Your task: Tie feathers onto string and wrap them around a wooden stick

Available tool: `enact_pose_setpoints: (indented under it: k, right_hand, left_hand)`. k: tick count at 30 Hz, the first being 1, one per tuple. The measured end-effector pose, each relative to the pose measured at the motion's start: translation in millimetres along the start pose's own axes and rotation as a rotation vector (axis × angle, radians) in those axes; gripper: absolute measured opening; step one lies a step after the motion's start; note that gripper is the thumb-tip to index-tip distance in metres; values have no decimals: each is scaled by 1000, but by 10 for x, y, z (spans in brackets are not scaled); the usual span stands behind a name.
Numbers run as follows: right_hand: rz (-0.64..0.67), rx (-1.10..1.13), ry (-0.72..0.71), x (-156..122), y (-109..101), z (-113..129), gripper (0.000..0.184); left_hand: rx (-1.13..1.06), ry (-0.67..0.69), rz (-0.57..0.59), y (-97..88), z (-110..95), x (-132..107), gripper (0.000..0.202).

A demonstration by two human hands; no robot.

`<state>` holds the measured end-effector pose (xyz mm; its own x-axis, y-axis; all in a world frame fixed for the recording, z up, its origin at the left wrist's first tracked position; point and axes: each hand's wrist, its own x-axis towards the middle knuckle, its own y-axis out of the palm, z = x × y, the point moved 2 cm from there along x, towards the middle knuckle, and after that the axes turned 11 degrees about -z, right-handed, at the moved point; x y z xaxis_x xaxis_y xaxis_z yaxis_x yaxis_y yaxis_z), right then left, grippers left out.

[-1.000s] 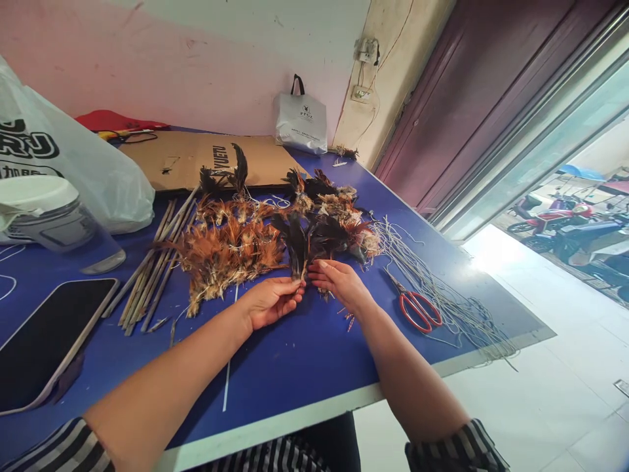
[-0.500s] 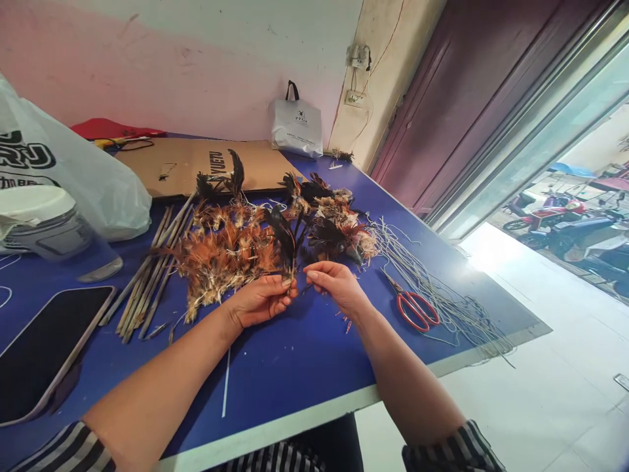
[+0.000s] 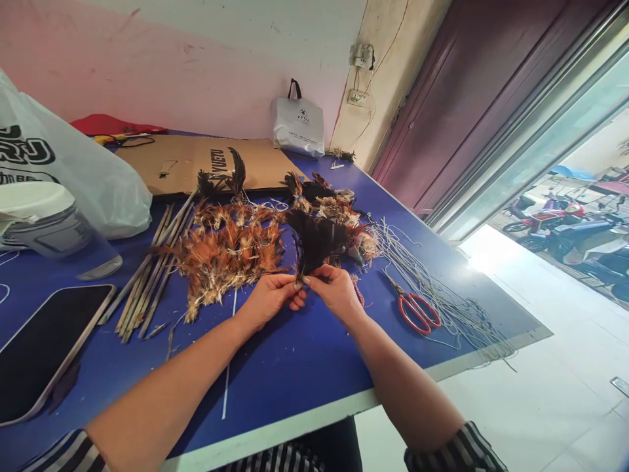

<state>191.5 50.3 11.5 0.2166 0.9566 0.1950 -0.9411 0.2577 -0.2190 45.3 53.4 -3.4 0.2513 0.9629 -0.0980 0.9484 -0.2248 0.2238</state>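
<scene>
My left hand (image 3: 270, 298) and my right hand (image 3: 334, 292) meet over the blue table (image 3: 295, 367), both pinching the quill ends of a small bunch of dark feathers (image 3: 312, 239) that fans upward from the fingertips. Just behind lies a pile of orange-brown feathers (image 3: 228, 252) on the left and a darker mixed feather pile (image 3: 339, 210) on the right. Red-handled scissors (image 3: 417, 308) lie to the right of my right hand, on a spread of pale strings (image 3: 442, 295).
A bundle of thin sticks (image 3: 152, 269) lies left of the feathers. A tablet (image 3: 44, 341), a lidded clear jar (image 3: 54, 226) and a white plastic bag (image 3: 78, 170) are at the left. Flat cardboard (image 3: 196, 160) and a white paper bag (image 3: 298, 124) stand by the wall.
My hands have come together. The right hand has moved left to join the left, and the dark feathers now stand gathered in one bunch between both sets of fingertips.
</scene>
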Motion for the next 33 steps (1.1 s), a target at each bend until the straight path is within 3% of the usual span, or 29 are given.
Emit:
enact_pose_setpoints:
  k: [6,9,15,19,28,30,33]
  right_hand:
    - [60,89,-13,-11,15,-19,13]
    - [65,43,-59,-13,5,-34,23]
    - [18,-370,-518,-85,-25,53,64]
    - [16,-585,-653,-134,-11,109,68]
    - [-21,-622,-585,-121,-14,104,65]
    - [-3,-550,-526,-73,-97,135,55]
    - [-63,-422,-357,33,-401,228,26]
  left_hand:
    - [55,6,2,-3,-16,-12,26]
    - [-73,-67,-18,-20,2,-3,26]
    - [-362,-240,-44,-28,46,0,22]
    - [-422,-291,-14,9,78,-19,16]
    - [-375,-279,-13,31,107,-29,13]
    - [-373,-277,-52,23,96,-22,11]
    - [-369,-266,-105,-4,79,5,9]
